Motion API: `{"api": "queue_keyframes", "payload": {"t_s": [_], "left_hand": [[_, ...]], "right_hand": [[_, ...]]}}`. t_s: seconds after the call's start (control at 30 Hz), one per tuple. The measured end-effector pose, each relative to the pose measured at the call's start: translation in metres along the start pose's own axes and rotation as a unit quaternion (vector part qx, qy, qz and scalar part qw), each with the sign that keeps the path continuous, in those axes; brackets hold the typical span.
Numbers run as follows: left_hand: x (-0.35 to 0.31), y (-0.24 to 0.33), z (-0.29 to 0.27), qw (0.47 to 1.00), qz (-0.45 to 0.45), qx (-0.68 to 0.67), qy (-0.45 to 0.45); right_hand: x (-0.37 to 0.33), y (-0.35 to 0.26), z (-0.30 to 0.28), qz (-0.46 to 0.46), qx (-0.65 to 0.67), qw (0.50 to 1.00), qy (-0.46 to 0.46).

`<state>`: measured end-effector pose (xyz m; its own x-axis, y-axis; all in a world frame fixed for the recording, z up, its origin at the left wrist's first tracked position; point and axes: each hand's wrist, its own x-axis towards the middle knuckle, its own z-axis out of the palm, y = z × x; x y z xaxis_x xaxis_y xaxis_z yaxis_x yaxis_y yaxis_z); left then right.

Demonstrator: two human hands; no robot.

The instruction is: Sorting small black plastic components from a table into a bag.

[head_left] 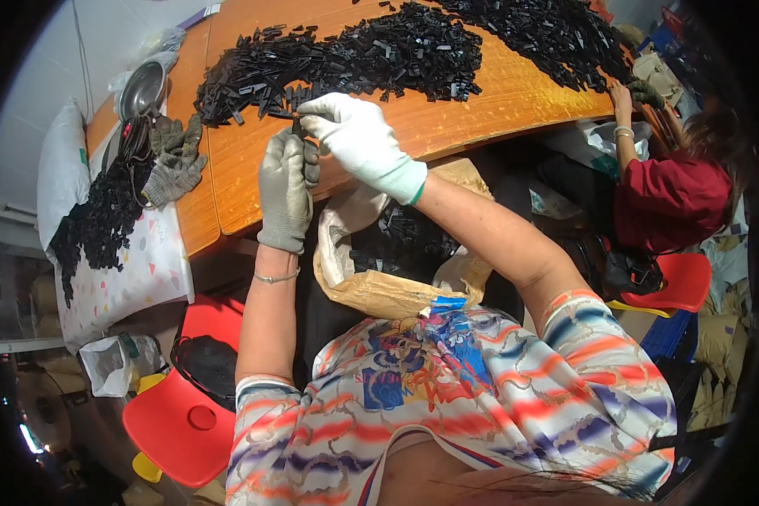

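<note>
Piece, black, between left hand and right hand; heap beyond.

The shirt is striped, the gloves grey and white.

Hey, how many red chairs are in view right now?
2. One red chair is at the lower left, below the table; another red chair is at the right, by the co-worker. More may be hidden.

Orange-brown table (worn pale in patches) beneath broad heaps of small black pieces.
</note>
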<state>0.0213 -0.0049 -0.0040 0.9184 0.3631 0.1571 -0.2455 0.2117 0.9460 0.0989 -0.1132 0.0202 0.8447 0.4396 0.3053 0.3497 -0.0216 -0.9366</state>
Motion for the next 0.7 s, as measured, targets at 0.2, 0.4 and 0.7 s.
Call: {"api": "queue_keyframes", "payload": {"t_s": [0.2,0.4,0.7], "left_hand": [[-0.003,0.006,0.002,0.998,-0.011,0.063,0.004],[-0.003,0.006,0.005,0.993,-0.022,0.107,0.047],[0.0,-0.02,0.004,0.983,0.007,0.149,0.104]], "right_hand": [[0.0,0.0,-0.005,-0.05,-0.109,0.993,-0.021],[0.001,-0.005,-0.008,-0.086,-0.233,0.967,-0.061],[0.009,0.0,-0.015,-0.244,-0.428,0.847,-0.199]]}}
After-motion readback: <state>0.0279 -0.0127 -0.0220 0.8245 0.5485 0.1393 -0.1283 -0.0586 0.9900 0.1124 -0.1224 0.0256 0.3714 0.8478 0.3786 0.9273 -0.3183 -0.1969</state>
